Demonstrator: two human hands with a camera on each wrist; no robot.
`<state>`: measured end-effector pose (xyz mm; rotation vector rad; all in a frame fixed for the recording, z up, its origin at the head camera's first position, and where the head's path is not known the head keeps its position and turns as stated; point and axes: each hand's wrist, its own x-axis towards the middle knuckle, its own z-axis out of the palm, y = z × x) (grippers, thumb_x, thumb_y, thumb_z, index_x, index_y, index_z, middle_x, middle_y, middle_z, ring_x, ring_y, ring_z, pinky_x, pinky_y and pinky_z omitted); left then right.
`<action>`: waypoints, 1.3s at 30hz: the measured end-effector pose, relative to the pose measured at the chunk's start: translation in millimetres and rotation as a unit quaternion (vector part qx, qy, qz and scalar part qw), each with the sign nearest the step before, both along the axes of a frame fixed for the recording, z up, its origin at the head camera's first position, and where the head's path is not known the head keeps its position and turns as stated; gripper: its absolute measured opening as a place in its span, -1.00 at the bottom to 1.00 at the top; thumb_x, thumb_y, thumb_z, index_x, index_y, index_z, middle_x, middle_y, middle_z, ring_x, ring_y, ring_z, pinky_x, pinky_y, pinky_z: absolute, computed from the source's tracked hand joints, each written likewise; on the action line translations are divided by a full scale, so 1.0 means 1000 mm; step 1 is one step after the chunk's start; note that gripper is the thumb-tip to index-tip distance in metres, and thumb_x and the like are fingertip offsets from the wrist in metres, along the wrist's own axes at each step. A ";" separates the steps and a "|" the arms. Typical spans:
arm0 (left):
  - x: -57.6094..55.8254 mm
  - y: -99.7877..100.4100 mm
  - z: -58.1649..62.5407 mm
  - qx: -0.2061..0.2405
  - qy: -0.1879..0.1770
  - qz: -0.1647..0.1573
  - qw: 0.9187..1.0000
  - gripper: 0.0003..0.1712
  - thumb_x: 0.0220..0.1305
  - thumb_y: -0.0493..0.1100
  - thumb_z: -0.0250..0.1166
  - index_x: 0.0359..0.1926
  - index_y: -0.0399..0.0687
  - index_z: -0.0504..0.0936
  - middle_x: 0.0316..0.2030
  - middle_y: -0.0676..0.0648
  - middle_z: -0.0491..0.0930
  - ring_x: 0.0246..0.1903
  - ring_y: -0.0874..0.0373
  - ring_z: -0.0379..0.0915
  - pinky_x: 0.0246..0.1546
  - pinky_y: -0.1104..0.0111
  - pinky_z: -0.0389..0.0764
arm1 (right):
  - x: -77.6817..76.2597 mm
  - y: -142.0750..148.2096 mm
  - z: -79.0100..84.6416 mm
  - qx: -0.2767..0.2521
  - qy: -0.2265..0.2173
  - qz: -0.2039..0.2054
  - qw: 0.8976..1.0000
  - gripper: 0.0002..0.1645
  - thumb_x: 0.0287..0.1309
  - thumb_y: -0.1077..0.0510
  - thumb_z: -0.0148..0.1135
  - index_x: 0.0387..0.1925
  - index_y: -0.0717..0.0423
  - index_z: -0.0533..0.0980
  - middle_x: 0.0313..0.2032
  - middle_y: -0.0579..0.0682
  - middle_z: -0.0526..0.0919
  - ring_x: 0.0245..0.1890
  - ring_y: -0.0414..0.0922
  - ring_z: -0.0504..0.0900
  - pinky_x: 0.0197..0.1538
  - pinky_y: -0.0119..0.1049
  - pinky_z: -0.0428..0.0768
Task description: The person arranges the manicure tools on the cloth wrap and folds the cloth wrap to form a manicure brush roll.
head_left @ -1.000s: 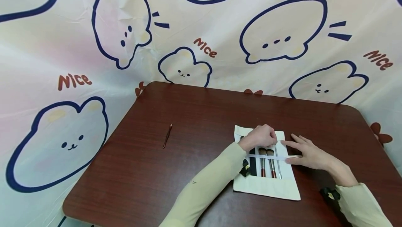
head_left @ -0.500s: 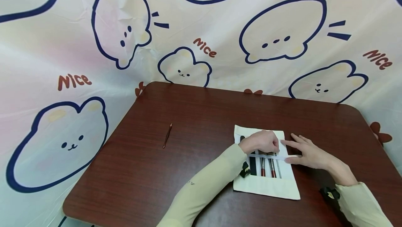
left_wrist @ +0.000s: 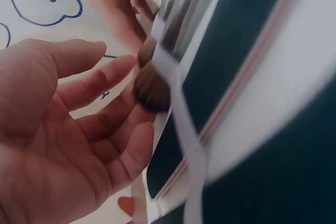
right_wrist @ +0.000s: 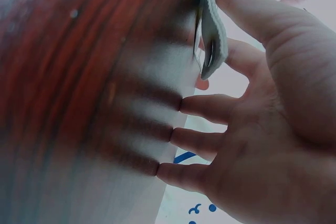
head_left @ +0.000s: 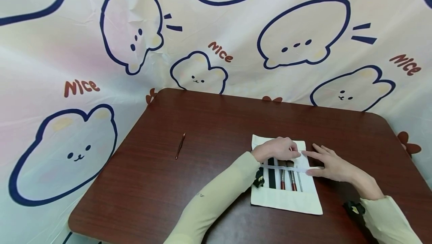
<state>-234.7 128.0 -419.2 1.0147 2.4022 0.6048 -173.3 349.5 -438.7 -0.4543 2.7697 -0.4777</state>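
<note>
A cream cloth brush roll [head_left: 287, 201] lies unrolled on the table's right half. Behind its white elastic band [head_left: 301, 169] are two brushes with red-tipped handles [head_left: 293, 184], a thin silvery tool [head_left: 299, 182] and a black strip [head_left: 272, 179]. My left hand [head_left: 276, 148] hovers over the upper part of the roll, hiding some brush tops. In the left wrist view its fingers are loosely bent with nothing between them, close beside the dark brush bristles [left_wrist: 153, 90]. My right hand [head_left: 334, 165] spreads at the roll's right edge, its thumb and forefinger on the cloth [right_wrist: 214, 35], other fingertips on the table.
A slim dark reddish-brown stick-like tool [head_left: 180, 146] lies alone on the left part of the brown table [head_left: 141, 184]. A printed cloth [head_left: 243, 23] with cartoon animals hangs behind and beside the table.
My left hand slid toward me along the thin silvery tool, then drew back up and left, its fingers loosening. The right hand has stayed in place.
</note>
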 end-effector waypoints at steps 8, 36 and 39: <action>-0.008 -0.031 0.008 0.040 0.001 -0.009 0.999 -0.70 0.48 0.06 0.06 0.01 0.13 0.65 -0.20 0.21 0.60 -0.37 0.35 0.47 -0.32 0.53 0.46 | 0.000 0.001 -0.001 0.004 0.000 -0.004 1.000 -0.04 -0.01 -0.35 0.36 0.37 -0.02 0.35 0.41 0.51 0.06 0.35 0.54 -0.01 0.10 0.57 0.18; -0.020 -0.193 0.017 0.086 0.023 0.140 0.986 -0.72 0.44 0.08 0.13 0.05 0.13 0.56 -0.07 0.08 0.61 -0.17 0.17 0.48 -0.11 0.29 0.54 | 0.002 0.002 0.000 0.005 -0.001 -0.011 1.000 -0.02 -0.05 -0.35 0.38 0.36 -0.04 0.36 0.41 0.50 0.06 0.35 0.52 -0.02 0.11 0.58 0.17; -0.023 -0.210 0.014 0.084 0.020 0.162 0.983 -0.72 0.43 0.06 0.14 0.04 0.11 0.57 -0.07 0.05 0.61 -0.16 0.14 0.48 -0.09 0.25 0.53 | 0.002 0.002 -0.001 0.003 -0.002 -0.010 1.000 -0.02 -0.05 -0.35 0.38 0.36 -0.04 0.36 0.42 0.50 0.06 0.35 0.51 -0.02 0.11 0.58 0.16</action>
